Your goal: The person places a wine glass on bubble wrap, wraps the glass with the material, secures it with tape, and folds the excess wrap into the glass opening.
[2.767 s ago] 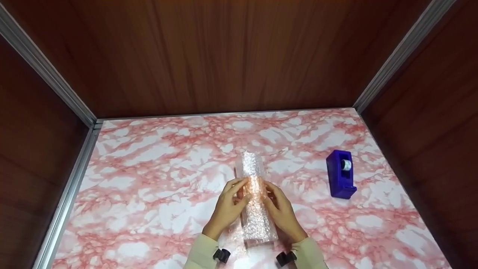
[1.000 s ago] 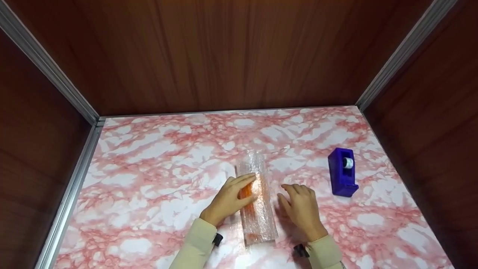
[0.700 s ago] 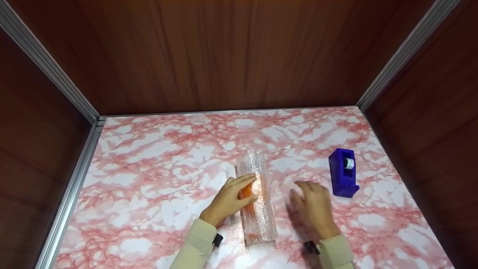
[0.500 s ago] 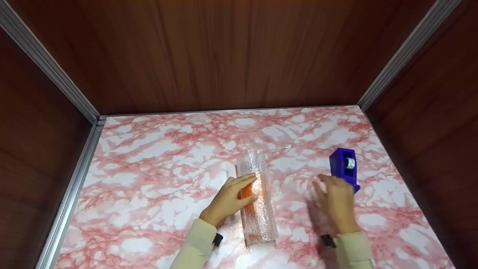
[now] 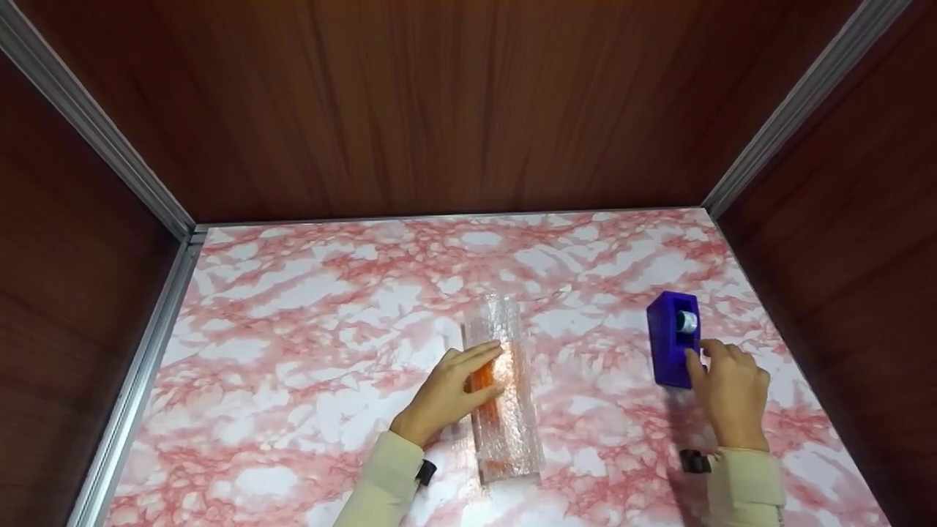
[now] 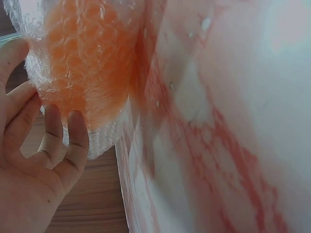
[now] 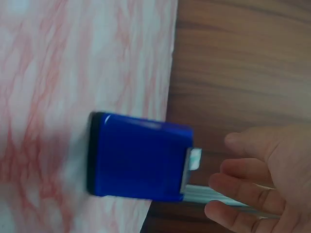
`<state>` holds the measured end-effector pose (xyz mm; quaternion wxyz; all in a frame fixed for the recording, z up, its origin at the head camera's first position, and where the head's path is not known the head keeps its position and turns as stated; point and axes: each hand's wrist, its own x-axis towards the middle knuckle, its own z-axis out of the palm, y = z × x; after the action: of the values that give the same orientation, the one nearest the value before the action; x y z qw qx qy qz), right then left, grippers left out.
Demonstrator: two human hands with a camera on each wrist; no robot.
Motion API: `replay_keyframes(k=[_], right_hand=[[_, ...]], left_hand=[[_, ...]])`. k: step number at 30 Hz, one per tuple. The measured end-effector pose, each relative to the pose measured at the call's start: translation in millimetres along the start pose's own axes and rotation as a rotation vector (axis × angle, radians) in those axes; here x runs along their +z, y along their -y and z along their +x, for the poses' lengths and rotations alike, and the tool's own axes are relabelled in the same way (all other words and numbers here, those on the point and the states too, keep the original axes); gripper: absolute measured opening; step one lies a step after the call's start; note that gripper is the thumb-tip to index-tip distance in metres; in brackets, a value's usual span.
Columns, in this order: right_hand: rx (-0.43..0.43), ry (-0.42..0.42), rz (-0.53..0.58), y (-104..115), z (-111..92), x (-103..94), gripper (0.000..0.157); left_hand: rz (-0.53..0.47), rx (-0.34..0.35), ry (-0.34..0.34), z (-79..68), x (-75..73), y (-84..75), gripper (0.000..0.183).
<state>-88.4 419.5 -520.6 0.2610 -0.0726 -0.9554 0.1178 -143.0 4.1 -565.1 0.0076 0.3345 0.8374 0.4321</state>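
Note:
My left hand (image 5: 445, 395) rests on a roll of clear bubble wrap (image 5: 505, 446) with something orange inside, its thumb and fingers spanning the top. In the left wrist view the fingertips bear against the bubble wrap (image 6: 82, 63), and the orange colour shows through. What the orange thing is stays hidden under the wrap. My right hand (image 5: 732, 391) hovers at the front end of a blue-purple tape dispenser (image 5: 665, 344), fingers loosely bent and holding nothing. The right wrist view has a gap between those fingertips and the dispenser (image 7: 141, 158), where a bit of tape (image 7: 195, 159) sticks up at the cutter.
The pink-and-white marbled table (image 5: 307, 329) is bounded by a brown wood-grain panel (image 5: 454, 110) at the back and others at both sides. Metal rails (image 5: 139, 359) run along the edges.
My right hand has left the bubble wrap and travelled right to the tape dispenser. The left hand has stayed on the wrap, and the roll lies in the same place.

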Motion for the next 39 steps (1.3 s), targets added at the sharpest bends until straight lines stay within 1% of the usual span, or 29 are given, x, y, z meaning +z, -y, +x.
replay_keyframes(k=[5, 9, 12, 16, 18, 22, 24, 26, 28, 31, 33, 34, 36, 39], right_hand=[[0.135, 0.125, 0.002, -7, -3, 1.7, 0.03], [0.262, 0.225, 0.053, -10, -4, 4.8, 0.036], [0.313, 0.234, 0.136, -12, -4, 7.7, 0.038], [0.354, 0.191, 0.242, -16, -4, 11.2, 0.036], [0.386, 0.179, 0.26, -17, -3, 12.2, 0.035], [0.494, 0.215, 0.295, -17, -1, 10.5, 0.036], [0.568, 0.248, 0.34, -16, 1, 9.2, 0.038], [0.637, 0.261, 0.396, -14, 3, 8.4, 0.04], [0.708, 0.253, 0.5, -12, 5, 8.7, 0.04], [0.81, 0.22, 0.686, -8, 5, 10.0, 0.035], [0.874, 0.174, 0.822, -6, 3, 11.4, 0.03], [0.895, 0.146, 0.872, -5, 2, 12.1, 0.028], [0.909, 0.084, 0.949, -4, 0, 14.0, 0.023], [0.9, -0.021, 1.036, -2, -6, 18.8, 0.018]], left_hand=[[-0.005, -0.01, 0.004, -1.7, 0.4, -1.7, 0.061], [-0.008, -0.016, 0.004, -2.2, 0.8, -2.5, 0.061], [-0.016, -0.013, 0.004, -2.1, 1.4, -2.4, 0.061], [-0.031, -0.01, 0.007, -2.8, 2.1, -1.0, 0.061], [-0.034, -0.012, 0.008, -3.2, 2.5, -0.1, 0.061], [-0.034, -0.009, 0.007, -3.5, 3.7, 1.1, 0.06], [-0.033, -0.008, 0.003, -3.4, 3.8, 1.2, 0.06], [-0.034, -0.009, 0.001, -2.9, 3.7, 0.9, 0.06], [-0.036, -0.012, 0.001, -2.7, 3.1, 0.7, 0.06], [-0.035, -0.013, 0.004, -2.5, 2.8, 0.4, 0.06], [-0.033, -0.012, 0.005, -2.4, 2.5, 0.5, 0.06], [-0.033, -0.009, 0.005, -2.2, 2.5, 0.6, 0.06], [-0.034, -0.006, -0.002, -1.6, 2.5, 1.3, 0.06], [-0.036, -0.007, -0.011, -1.5, 2.7, 2.1, 0.06]])
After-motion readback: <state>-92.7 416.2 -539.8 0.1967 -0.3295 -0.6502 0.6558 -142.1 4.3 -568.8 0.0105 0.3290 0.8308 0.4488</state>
